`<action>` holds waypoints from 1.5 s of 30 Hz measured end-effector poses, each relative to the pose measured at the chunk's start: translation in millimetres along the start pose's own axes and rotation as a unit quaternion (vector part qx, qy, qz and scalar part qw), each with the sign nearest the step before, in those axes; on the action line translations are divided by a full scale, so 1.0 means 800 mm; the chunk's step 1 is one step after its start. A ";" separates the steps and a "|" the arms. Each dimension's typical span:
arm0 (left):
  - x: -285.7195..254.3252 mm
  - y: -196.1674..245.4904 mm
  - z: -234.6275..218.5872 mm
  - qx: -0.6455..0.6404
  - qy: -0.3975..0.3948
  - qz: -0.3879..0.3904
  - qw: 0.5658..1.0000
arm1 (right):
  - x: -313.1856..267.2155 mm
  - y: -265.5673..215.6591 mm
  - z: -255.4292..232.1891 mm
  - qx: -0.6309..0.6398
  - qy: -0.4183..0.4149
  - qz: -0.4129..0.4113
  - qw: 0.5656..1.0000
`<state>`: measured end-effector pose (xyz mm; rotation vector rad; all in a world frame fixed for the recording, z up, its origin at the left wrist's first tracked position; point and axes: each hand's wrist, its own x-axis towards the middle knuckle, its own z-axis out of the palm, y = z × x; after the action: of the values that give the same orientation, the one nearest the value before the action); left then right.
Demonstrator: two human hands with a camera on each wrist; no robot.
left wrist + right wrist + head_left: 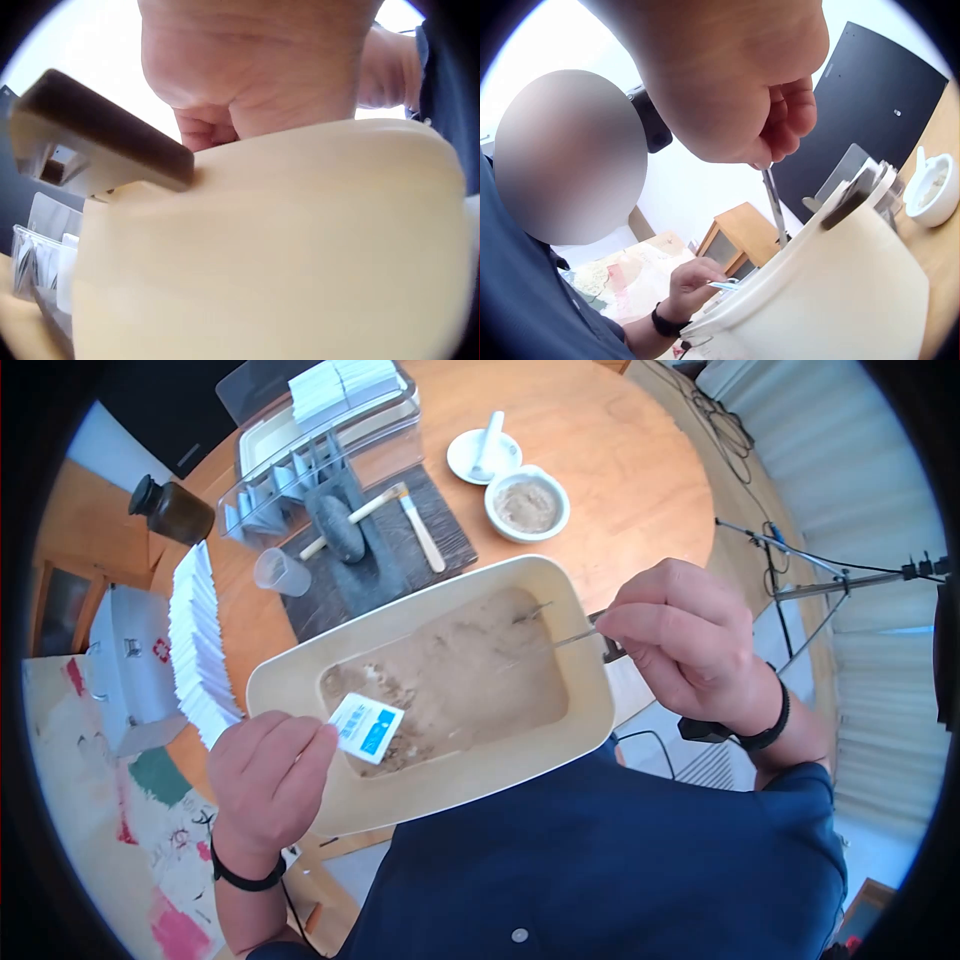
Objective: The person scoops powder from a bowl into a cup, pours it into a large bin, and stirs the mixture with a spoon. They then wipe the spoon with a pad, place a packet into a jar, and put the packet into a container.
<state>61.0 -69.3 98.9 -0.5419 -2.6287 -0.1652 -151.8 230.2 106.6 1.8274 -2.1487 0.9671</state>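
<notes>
While I follow along through the head view, I find the small white-and-blue packet (368,728) just left of the middle of the frame, above the left part of the cream tub (285,695). The left hand (268,775), at lower left, pinches it by its left edge. At right, the right hand (685,635) grips a thin metal tool (577,637) whose far end points down into the tub; I can't make out its exact kind. Brown powder (480,680) covers the tub's floor, with coarser lumps toward the left. I judge the packet very light and fairly stiff, since it holds flat without drooping; I'd take it by one edge, leaving its printed face clear, and squeeze gently in case it creases. As for the tool, it looks rigid and smooth, probably slippery with dust, so I'd want a firm fingertip pinch near its upper end. The tub seems stiff and the heaviest of the three, best held by opposite rims.
</notes>
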 end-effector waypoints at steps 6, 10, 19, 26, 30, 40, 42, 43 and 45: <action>-0.014 0.001 0.008 -0.042 -0.003 -0.053 0.998 | -0.046 0.021 0.005 0.108 0.009 0.165 0.980; -0.020 0.003 0.011 -0.070 -0.032 -0.084 0.993 | -0.052 0.015 0.007 0.120 0.022 0.174 0.977; -0.022 0.000 0.015 -0.088 -0.006 -0.113 0.990 | -0.040 0.010 0.008 -0.001 0.058 0.043 0.997; -0.023 -0.001 0.016 -0.090 0.003 -0.115 0.989 | -0.044 0.018 0.017 -0.049 0.042 -0.021 0.998; -0.022 -0.001 0.016 -0.088 0.012 -0.116 0.989 | -0.048 0.022 0.020 -0.024 0.032 0.014 0.999; -0.022 0.001 0.018 -0.096 0.008 -0.129 0.987 | -0.002 0.043 -0.002 -0.045 0.154 0.125 0.979; -0.021 0.002 0.017 -0.101 0.005 -0.132 0.986 | 0.015 0.083 0.005 -0.080 0.150 0.138 0.976; -0.021 0.002 0.018 -0.097 0.009 -0.128 0.987 | 0.018 0.110 0.014 -0.095 0.141 0.130 0.977; -0.024 -0.001 0.019 -0.095 0.011 -0.125 0.988 | 0.023 0.152 0.032 -0.134 0.109 0.132 0.976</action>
<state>70.1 -73.3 76.7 -0.2662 -2.6662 -0.5005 -262.4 206.1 51.2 1.2759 -2.2876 0.8321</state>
